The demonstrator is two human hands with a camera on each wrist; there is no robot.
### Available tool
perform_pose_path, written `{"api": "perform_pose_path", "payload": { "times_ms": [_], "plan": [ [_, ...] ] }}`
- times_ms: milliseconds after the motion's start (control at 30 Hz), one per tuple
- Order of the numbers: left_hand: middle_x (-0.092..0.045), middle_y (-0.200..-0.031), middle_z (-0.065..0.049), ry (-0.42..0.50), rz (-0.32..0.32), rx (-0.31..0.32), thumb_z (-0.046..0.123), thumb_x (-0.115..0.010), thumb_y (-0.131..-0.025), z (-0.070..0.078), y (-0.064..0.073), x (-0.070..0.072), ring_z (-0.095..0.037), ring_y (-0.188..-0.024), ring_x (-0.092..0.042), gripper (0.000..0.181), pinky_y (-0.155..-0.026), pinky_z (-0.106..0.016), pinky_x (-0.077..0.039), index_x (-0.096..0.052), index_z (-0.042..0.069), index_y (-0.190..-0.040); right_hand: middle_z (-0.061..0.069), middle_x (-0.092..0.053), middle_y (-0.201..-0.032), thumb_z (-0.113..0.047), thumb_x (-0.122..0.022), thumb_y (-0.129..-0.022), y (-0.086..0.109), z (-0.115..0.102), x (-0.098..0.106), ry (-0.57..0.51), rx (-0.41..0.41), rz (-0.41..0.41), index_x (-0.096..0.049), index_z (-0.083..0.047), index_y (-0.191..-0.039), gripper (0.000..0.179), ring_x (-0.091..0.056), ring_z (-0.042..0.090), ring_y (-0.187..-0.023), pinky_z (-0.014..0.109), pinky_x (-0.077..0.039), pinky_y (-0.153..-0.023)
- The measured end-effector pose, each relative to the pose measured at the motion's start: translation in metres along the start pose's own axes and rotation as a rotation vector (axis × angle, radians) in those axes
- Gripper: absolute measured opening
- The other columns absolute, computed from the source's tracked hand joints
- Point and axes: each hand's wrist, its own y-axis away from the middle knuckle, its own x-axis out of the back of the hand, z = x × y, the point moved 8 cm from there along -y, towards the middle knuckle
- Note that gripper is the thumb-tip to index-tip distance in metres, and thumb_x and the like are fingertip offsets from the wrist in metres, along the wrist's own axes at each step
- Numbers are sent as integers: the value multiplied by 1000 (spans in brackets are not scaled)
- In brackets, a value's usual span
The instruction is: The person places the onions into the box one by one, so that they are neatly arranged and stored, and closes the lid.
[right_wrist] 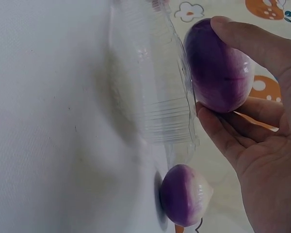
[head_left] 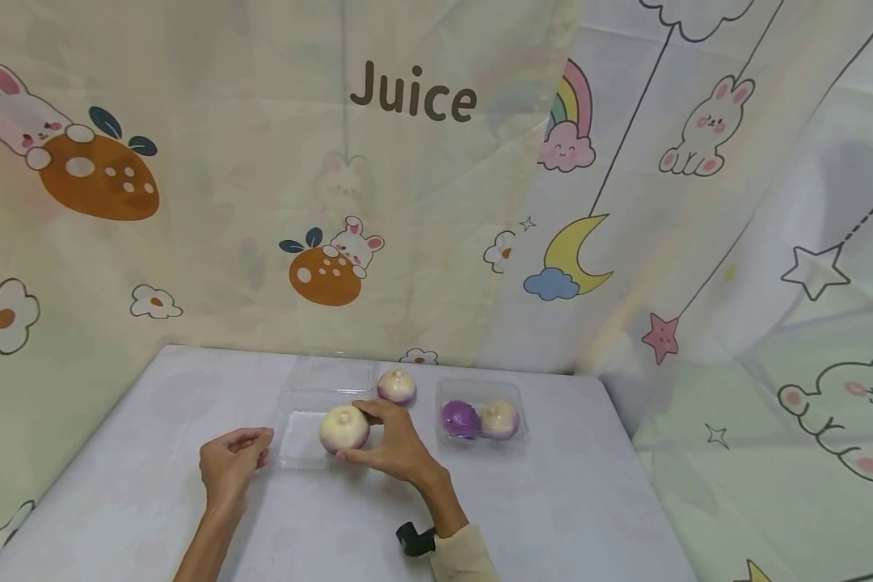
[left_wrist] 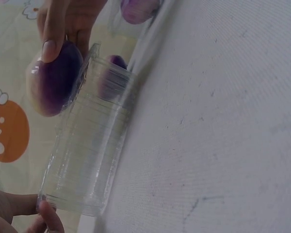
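Observation:
My right hand [head_left: 402,446] holds a purple-and-white onion [head_left: 340,432], thumb on one side and fingers on the other. The onion is above the rim of a clear plastic box [head_left: 298,449], whose lid [head_left: 331,374] lies folded back behind it. In the left wrist view, the box [left_wrist: 82,160] stands on the table with no onion inside. My left hand [head_left: 231,461] pinches the box's near left rim between thumb and finger. A second onion [right_wrist: 184,195] sits on the table just beyond the box.
To the right stands another clear plastic box [head_left: 482,390] with a purple onion [head_left: 461,419] and a pale one [head_left: 499,420] inside. A black object [head_left: 413,539] is beside the right wrist. A printed curtain [head_left: 422,202] hangs behind the white table [head_left: 553,501].

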Motion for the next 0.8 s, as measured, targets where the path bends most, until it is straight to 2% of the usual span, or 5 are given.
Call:
{"api": "perform_pose_path", "payload": {
  "times_ms": [267, 600, 800],
  "plan": [
    [-79, -81, -4, 17, -4, -10, 5, -76, -101, 1, 1, 3, -8, -64, -69, 23, -57, -18, -63, -76, -13, -114, 9, -73, -141, -29, -98, -83, -7, -4, -6, -56, 0, -13, -65, -3, -147, 76, -72, 12, -124, 27, -62, -109],
    [-79, -80, -2, 23, -3, -14, 5, -77, -100, 3, 1, 0, -10, -66, -72, 22, -58, -18, -64, -76, -13, -113, 10, -74, -140, -29, -98, -83, -9, -5, -8, -33, 6, -14, -66, -3, -146, 75, -74, 13, -122, 25, -62, -107],
    [-79, -83, -5, 9, 7, -8, 5, -76, -101, 3, 2, 1, -9, -67, -72, 21, -59, -19, -65, -77, -11, -113, 11, -73, -140, -28, -98, -83, -10, -2, -13, -49, -9, -32, -65, -1, -146, 76, -74, 13, -122, 23, -61, -107]
  ]
}}
